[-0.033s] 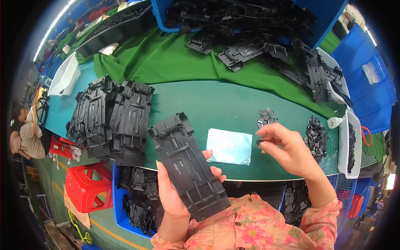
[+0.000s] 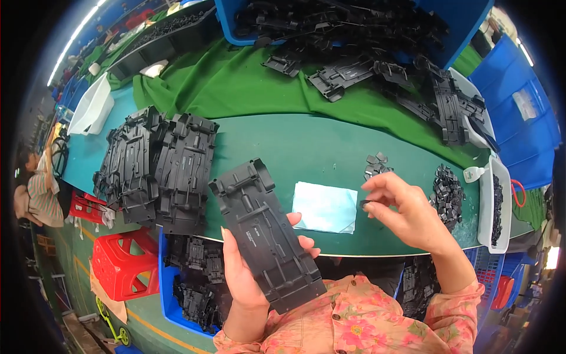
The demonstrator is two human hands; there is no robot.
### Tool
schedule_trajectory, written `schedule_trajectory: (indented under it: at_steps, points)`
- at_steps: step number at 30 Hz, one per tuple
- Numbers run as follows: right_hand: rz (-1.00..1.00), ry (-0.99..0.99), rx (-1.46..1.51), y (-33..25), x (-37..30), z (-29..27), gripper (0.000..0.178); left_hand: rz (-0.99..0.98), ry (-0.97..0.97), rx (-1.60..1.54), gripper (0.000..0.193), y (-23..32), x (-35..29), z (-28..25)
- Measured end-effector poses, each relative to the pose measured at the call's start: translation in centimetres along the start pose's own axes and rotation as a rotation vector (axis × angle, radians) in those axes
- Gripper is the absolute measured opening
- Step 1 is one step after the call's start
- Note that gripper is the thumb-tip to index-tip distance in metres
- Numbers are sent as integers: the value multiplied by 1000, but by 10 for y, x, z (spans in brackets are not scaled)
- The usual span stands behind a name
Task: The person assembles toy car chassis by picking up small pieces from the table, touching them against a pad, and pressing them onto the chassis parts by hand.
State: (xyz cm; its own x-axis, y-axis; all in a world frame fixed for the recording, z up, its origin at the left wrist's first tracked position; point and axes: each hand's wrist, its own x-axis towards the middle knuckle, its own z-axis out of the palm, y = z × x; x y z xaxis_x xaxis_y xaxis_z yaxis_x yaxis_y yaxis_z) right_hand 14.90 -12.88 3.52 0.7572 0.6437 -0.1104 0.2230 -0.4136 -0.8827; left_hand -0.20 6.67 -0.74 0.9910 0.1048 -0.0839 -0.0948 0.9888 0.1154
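My left hand (image 2: 244, 277) is closed around a black plastic chassis plate (image 2: 268, 233), gripping it by its long edges. The plate is tilted, its ribbed, moulded face turned up, near the front edge of the table. To its right, my right hand (image 2: 407, 212) pinches a small black plastic piece (image 2: 364, 204) between thumb and fingertips, held apart from the plate. Between the two hands a stack of pale blue sheets (image 2: 324, 207) lies on the green table. Just beyond my right hand sits a little heap of small black pieces (image 2: 375, 165).
Stacked chassis plates (image 2: 186, 171) lie at the left. On the right are a larger pile of small pieces (image 2: 447, 197), a white bottle (image 2: 473, 173) and a white tray (image 2: 486, 233). Behind stands a blue bin (image 2: 227, 26) of black parts. A red stool (image 2: 118, 265) is at lower left.
My right hand, with the small black piece, has shifted very slightly left. The left hand and the chassis plate stay where they were.
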Motion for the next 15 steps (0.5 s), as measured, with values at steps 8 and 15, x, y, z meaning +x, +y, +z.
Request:
schedule_trajectory:
  at_steps: [8,15]
  points:
    - [-342,-80,-380,-2,21,15,12,-14,-2,-14,93,3,0,-3]
    - [-265,-116,-475,-6,27,21,9,-19,21,40,94,8,0,-9]
